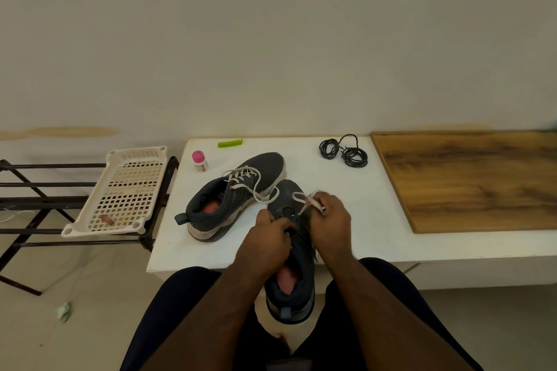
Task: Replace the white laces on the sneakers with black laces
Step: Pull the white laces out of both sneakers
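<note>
Two dark grey sneakers lie on the white table (361, 220). The near sneaker (294, 286) points away from me, its heel hanging over the table's front edge between my knees. My left hand (269, 238) grips its upper at the left eyelet row. My right hand (330, 220) pinches its white lace (301, 199), pulled up in a loop over the toe. The far sneaker (229, 199) lies to the left, its white lace (256, 184) still threaded and loose. Two coils of black laces (343, 152) rest at the table's back.
A wooden board (470, 178) covers the table's right part. A small pink-capped bottle (199, 161) and a green clip (230, 143) sit at the back left. Left of the table a white perforated tray (126, 193) leans on a black metal rack (45, 199).
</note>
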A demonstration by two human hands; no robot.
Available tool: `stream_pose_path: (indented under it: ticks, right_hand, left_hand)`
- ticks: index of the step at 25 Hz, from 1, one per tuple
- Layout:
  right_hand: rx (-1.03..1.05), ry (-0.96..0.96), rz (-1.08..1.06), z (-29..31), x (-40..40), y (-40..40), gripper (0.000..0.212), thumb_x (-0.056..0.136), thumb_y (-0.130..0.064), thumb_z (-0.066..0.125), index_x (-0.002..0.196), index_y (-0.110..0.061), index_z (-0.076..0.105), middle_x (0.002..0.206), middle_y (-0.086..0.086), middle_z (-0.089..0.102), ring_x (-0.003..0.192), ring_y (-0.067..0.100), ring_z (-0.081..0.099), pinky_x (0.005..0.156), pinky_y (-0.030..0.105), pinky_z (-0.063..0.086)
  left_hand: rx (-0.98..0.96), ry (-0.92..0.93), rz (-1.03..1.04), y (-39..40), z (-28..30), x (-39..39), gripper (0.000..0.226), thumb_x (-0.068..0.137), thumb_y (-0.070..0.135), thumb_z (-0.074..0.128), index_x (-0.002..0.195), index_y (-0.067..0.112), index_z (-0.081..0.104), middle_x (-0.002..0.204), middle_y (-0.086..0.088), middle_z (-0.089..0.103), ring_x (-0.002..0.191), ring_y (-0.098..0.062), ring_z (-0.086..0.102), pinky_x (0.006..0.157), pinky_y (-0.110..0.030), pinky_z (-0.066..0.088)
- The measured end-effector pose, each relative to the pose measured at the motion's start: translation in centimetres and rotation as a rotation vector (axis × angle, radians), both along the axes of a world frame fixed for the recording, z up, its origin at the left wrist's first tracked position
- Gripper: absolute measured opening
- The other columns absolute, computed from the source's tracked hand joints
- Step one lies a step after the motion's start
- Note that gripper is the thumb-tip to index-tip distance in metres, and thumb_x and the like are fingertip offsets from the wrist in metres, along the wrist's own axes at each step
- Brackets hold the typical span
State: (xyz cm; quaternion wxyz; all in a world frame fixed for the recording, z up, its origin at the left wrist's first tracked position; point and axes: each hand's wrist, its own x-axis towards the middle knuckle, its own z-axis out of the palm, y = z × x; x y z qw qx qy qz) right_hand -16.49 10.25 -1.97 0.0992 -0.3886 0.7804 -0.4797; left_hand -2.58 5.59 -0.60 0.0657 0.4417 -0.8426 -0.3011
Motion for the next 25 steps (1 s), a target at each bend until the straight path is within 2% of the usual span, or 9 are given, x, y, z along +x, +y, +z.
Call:
stream_pose_path:
  ticks: [2,5,8,11,14,17,19,22,25]
  right_hand:
    - [-0.137,-0.05,-0.072,0.7,-0.4,0.0,0.005,0.096,-0.013,0.063,0.095,-0.013,0.069,0.088,-0.002,0.065,0.08,0.013,0.059,0.074,0.025,0.05]
    - [-0.076,-0.274,-0.038,1.6,-0.2,0.4,0.012,0.098,-0.022,0.062,0.086,-0.023,0.066,0.079,-0.008,0.065,0.073,0.012,0.061,0.07,0.035,0.057]
    - [-0.085,-0.515,-0.004,2.8,0.0,0.4,0.013,0.099,-0.023,0.061,0.088,-0.02,0.068,0.081,-0.002,0.07,0.067,0.012,0.062,0.064,0.034,0.056]
    - [-0.158,-0.763,0.027,4.6,0.2,0.6,0.011,0.1,-0.016,0.06,0.097,-0.011,0.07,0.075,0.003,0.066,0.061,0.015,0.056,0.055,0.028,0.048]
    - [-0.129,-0.849,0.106,5.4,-0.2,0.6,0.016,0.099,-0.006,0.056,0.101,-0.002,0.071,0.079,0.009,0.066,0.069,0.019,0.057,0.06,0.028,0.049]
    - [0.013,-0.778,0.246,6.2,-0.1,0.7,0.02,0.099,-0.008,0.054,0.096,-0.004,0.073,0.082,0.014,0.068,0.074,0.02,0.061,0.065,0.027,0.053]
    - [0.066,-0.727,0.269,6.5,0.0,0.7,0.023,0.101,-0.016,0.055,0.092,-0.008,0.074,0.083,0.014,0.07,0.074,0.017,0.063,0.068,0.029,0.056]
    - [0.158,-0.423,0.146,6.5,-0.8,0.5,0.036,0.101,-0.04,0.053,0.095,-0.009,0.072,0.088,0.013,0.07,0.084,0.018,0.063,0.078,0.043,0.055]
    - [0.55,0.096,0.181,7.3,-1.3,1.0,0.05,0.101,-0.043,0.049,0.143,-0.016,0.048,0.143,0.011,0.052,0.133,0.029,0.046,0.106,0.045,0.04]
  left_hand:
    - [0.002,0.011,0.014,-0.2,0.0,-0.1,0.029,0.1,0.025,0.046,0.122,0.03,0.064,0.12,-0.002,0.04,0.096,-0.017,0.056,0.091,-0.025,0.046]
    - [-0.018,0.016,0.014,0.1,0.0,-0.2,0.029,0.101,0.024,0.046,0.122,0.029,0.065,0.119,0.0,0.04,0.093,-0.014,0.054,0.084,-0.02,0.042]
    - [-0.059,0.074,0.057,-0.4,0.1,-0.3,0.028,0.101,0.024,0.047,0.122,0.028,0.065,0.115,0.002,0.041,0.088,-0.01,0.049,0.079,-0.017,0.038]
    - [-0.068,0.2,0.153,-1.5,0.2,-0.4,0.027,0.101,0.028,0.052,0.124,0.026,0.065,0.118,0.002,0.045,0.097,-0.006,0.046,0.086,-0.017,0.035]
    - [-0.111,0.325,0.152,-1.7,0.6,-1.1,0.034,0.098,0.027,0.058,0.132,0.024,0.061,0.129,0.004,0.053,0.118,-0.011,0.049,0.1,-0.023,0.035]
    - [-0.032,0.449,0.081,-1.0,1.5,-1.6,0.036,0.097,0.023,0.058,0.133,0.028,0.061,0.12,0.018,0.061,0.112,-0.002,0.055,0.101,-0.027,0.043]
    - [-0.02,0.454,0.122,-1.0,2.1,-1.4,0.021,0.097,0.025,0.057,0.112,0.029,0.071,0.098,0.014,0.071,0.091,-0.002,0.064,0.083,-0.029,0.052]
    - [0.045,0.432,0.258,-0.8,3.2,-0.3,0.012,0.099,0.028,0.056,0.097,0.032,0.068,0.081,0.01,0.069,0.077,-0.002,0.062,0.066,-0.023,0.044]
    - [0.187,0.523,0.368,-0.4,3.7,0.7,0.003,0.097,0.03,0.061,0.098,0.032,0.06,0.075,0.007,0.071,0.07,-0.006,0.066,0.065,-0.022,0.045]
